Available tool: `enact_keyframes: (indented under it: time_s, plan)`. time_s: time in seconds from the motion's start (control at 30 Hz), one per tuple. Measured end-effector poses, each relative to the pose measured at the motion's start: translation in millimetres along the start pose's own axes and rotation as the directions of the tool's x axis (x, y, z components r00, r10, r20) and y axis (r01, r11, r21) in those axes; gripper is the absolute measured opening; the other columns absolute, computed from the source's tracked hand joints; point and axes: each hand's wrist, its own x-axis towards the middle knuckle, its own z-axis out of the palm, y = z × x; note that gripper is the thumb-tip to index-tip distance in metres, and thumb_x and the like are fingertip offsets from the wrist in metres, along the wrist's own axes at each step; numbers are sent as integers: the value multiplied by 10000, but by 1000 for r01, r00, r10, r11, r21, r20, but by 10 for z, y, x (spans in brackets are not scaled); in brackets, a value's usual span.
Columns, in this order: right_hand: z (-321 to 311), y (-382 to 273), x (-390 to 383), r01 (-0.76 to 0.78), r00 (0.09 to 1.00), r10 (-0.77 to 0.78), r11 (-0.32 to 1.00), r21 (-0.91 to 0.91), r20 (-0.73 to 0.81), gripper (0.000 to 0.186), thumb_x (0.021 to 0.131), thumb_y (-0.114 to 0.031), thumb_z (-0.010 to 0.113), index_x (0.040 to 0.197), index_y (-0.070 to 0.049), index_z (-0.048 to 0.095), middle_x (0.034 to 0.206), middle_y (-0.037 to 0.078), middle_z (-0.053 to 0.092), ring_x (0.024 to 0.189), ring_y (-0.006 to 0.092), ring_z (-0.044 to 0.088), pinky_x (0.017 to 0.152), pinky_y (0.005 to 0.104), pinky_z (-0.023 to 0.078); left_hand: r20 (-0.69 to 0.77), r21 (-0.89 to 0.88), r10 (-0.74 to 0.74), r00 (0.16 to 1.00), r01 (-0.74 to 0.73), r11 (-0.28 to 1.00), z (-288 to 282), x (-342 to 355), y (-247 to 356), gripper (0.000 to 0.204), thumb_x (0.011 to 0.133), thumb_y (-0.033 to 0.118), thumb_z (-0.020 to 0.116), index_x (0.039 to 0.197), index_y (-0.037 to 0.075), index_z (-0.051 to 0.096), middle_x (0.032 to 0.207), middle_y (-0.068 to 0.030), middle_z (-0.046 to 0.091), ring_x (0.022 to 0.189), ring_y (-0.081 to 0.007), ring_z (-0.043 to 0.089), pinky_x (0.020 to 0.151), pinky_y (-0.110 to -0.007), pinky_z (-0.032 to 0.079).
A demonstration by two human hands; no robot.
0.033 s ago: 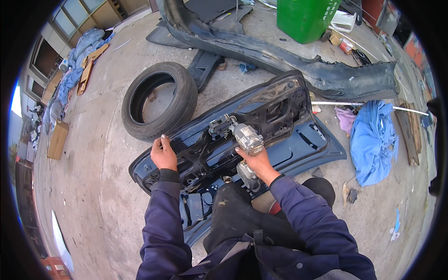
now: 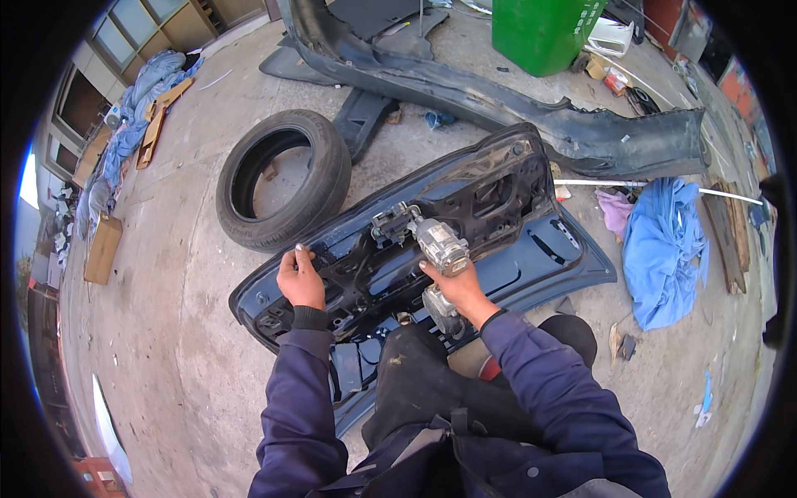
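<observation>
A dark car trunk lid point(image 2: 498, 199) lies inner side up in front of my knees, its panel openings and latch point(image 2: 390, 226) showing. My right hand point(image 2: 457, 286) is wrapped round the grip of a worn, grey cordless power driver point(image 2: 440, 246). The driver's nose meets the latch, or sits just over it; I cannot tell which. Over the lid's left part, my left hand point(image 2: 302, 278) is raised with thumb and fingertips pinched together. Whatever is between them, if anything, is too small to make out.
A loose tyre point(image 2: 332, 178) rests against the lid's far left edge. Behind lies a long black bumper cover point(image 2: 498, 104), with a green bin point(image 2: 544, 37) beyond. Blue cloth point(image 2: 664, 253) is heaped at right near a white rod point(image 2: 726, 196) and wooden strips point(image 2: 724, 236).
My left hand has shifted slightly to the right over the lid, still pinched. The right hand and the driver have stayed in place.
</observation>
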Motion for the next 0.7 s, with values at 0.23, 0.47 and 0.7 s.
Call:
enact_keyframes:
  time_s: [0.23,0.47,0.7]
  plan:
    - [-186,-75,20,-130,989,111,968,214,98,252,937,-82,828,1147,-87,689,985,-34,682,788,68,628,644,270,507,615,-283,-441,653,705,650,685,-989,119,275,1105,250,617,1207,-1,666,1041,-121,778,484,-51,434,407,-230,337]
    - [-352,-244,-38,-196,974,157,948,249,165,276,924,-84,831,1163,-84,692,961,-30,689,754,63,621,607,258,499,724,-318,-507,467,879,356,1114,-1016,179,431,1147,345,506,1388,-7,566,1277,-145,722,565,-71,422,467,-250,345]
    - [-555,-283,-288,-259,925,227,964,66,304,430,891,-79,853,1293,-78,701,1050,-23,746,824,75,658,714,279,550,805,-374,-386,451,890,260,1068,-1139,59,525,1155,500,439,1361,40,584,1098,-68,709,552,-84,378,459,-253,320]
